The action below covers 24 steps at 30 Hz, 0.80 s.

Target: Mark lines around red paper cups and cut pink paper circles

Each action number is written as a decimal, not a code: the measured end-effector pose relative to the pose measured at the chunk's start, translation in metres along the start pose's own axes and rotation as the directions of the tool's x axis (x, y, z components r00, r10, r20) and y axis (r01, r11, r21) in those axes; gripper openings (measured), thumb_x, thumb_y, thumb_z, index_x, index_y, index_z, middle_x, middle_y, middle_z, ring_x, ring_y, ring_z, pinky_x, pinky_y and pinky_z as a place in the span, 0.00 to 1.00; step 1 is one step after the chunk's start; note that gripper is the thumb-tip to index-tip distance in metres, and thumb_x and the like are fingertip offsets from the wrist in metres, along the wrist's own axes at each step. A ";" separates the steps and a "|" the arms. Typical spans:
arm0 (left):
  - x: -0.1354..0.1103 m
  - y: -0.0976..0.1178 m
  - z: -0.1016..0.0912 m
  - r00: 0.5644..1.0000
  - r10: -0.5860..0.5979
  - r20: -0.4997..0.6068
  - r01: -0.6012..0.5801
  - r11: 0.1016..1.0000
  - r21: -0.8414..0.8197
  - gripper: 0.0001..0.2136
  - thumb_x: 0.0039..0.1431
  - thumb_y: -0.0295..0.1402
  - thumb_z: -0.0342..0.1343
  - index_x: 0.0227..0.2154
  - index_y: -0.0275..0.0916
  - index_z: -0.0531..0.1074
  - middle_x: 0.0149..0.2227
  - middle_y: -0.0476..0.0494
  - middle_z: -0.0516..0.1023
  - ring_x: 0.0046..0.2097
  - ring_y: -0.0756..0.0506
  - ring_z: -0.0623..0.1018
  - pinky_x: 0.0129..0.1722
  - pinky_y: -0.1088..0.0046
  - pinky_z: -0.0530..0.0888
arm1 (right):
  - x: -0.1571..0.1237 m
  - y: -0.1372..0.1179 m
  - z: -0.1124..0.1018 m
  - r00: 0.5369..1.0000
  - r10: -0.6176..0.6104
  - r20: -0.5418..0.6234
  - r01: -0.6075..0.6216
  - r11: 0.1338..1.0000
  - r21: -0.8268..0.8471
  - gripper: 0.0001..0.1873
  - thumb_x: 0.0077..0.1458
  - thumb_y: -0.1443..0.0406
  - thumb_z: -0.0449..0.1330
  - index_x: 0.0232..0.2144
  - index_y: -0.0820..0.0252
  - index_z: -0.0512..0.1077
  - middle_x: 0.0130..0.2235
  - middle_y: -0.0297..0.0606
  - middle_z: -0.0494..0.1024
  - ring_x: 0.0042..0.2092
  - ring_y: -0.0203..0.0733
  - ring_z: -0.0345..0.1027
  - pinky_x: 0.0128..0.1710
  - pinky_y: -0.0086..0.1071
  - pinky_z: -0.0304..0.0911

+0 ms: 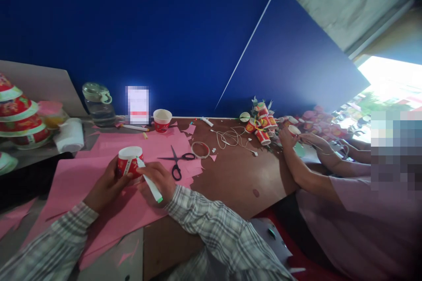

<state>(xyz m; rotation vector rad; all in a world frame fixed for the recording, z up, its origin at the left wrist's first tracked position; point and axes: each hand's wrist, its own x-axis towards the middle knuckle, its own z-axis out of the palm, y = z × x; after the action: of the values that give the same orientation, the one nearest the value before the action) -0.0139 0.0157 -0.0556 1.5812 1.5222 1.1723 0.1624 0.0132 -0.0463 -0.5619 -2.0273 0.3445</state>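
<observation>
A red paper cup with a white rim (pixel 130 154) is gripped by my left hand (pixel 110 189), its fingers wrapped around the cup's left side. My right hand (pixel 160 180) holds a white marker with a green end (pixel 150 186). The marker's tip points at the cup near its rim; whether it touches I cannot tell. Under both hands lie large pink paper sheets (pixel 75 184). Open scissors with black handles (pixel 177 158) rest on the paper right of my hands. Behind them stands a second red paper cup (pixel 162 122).
A water bottle (pixel 99 103) and a lit, blurred screen (pixel 137 105) stand along the blue partition (pixel 148 30). Stacked red cups (pixel 24 118) are at far left. A tape roll (pixel 200 150) and white cable (pixel 231 137) lie on the brown table (pixel 231 184). A co-worker's hands (pixel 290 136) hold another cup.
</observation>
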 end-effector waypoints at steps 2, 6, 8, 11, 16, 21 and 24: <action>0.000 0.001 0.000 1.000 -0.016 -0.012 0.016 0.999 -0.031 0.31 0.38 0.47 0.51 0.47 0.39 0.58 0.40 0.43 0.72 0.38 0.45 0.72 0.39 0.64 0.70 | 0.000 0.000 0.000 1.000 -0.005 -0.006 0.005 1.000 -0.006 0.18 0.57 0.67 0.54 0.50 0.65 0.63 0.44 0.48 0.73 0.48 0.43 0.70 0.49 0.34 0.73; 0.000 0.002 -0.001 0.999 -0.040 -0.014 0.039 0.998 -0.046 0.31 0.37 0.47 0.52 0.46 0.38 0.59 0.39 0.43 0.72 0.38 0.44 0.72 0.40 0.62 0.70 | 0.000 0.000 0.000 1.000 -0.020 -0.013 0.020 1.000 -0.008 0.17 0.57 0.67 0.53 0.50 0.65 0.64 0.43 0.47 0.73 0.47 0.42 0.71 0.47 0.33 0.74; 0.000 0.000 -0.001 0.999 -0.049 -0.005 0.049 0.997 -0.054 0.31 0.36 0.47 0.52 0.46 0.38 0.59 0.39 0.43 0.72 0.38 0.44 0.72 0.40 0.61 0.70 | -0.001 0.000 0.000 1.000 -0.015 -0.008 0.015 1.000 -0.012 0.17 0.58 0.67 0.53 0.50 0.64 0.64 0.43 0.47 0.73 0.47 0.42 0.71 0.47 0.33 0.74; -0.001 -0.001 -0.001 0.998 -0.062 0.005 0.062 0.995 -0.079 0.31 0.36 0.45 0.53 0.47 0.38 0.58 0.40 0.43 0.72 0.40 0.43 0.72 0.41 0.61 0.70 | -0.001 0.000 0.000 1.000 -0.014 0.004 0.014 1.000 -0.027 0.17 0.58 0.66 0.52 0.50 0.64 0.63 0.43 0.48 0.72 0.47 0.43 0.71 0.46 0.34 0.74; -0.001 0.001 0.000 0.999 -0.038 0.002 0.038 0.995 -0.087 0.30 0.36 0.44 0.54 0.47 0.39 0.58 0.41 0.42 0.72 0.41 0.43 0.72 0.42 0.61 0.69 | 0.000 -0.001 -0.001 1.000 -0.025 0.013 0.025 0.999 -0.031 0.18 0.58 0.67 0.53 0.50 0.65 0.63 0.43 0.48 0.73 0.46 0.42 0.71 0.47 0.33 0.74; -0.002 0.000 0.000 1.000 -0.018 -0.013 0.018 0.998 -0.065 0.31 0.37 0.45 0.53 0.47 0.39 0.58 0.41 0.42 0.72 0.40 0.44 0.72 0.42 0.62 0.69 | 0.000 -0.001 -0.001 1.000 -0.019 0.018 0.019 0.999 -0.030 0.18 0.57 0.67 0.53 0.50 0.66 0.64 0.43 0.48 0.73 0.45 0.41 0.71 0.47 0.32 0.73; -0.003 -0.001 0.000 1.000 -0.009 0.005 0.009 0.998 -0.064 0.31 0.38 0.45 0.52 0.49 0.39 0.57 0.42 0.42 0.72 0.41 0.44 0.72 0.43 0.62 0.68 | 0.000 -0.001 -0.002 1.000 -0.019 0.024 0.019 0.999 -0.029 0.18 0.57 0.66 0.53 0.50 0.66 0.64 0.43 0.48 0.73 0.45 0.41 0.71 0.46 0.32 0.73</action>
<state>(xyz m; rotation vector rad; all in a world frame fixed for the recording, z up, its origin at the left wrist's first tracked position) -0.0146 0.0131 -0.0568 1.5325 1.4722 1.1996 0.1634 0.0127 -0.0447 -0.5587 -2.0624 0.3117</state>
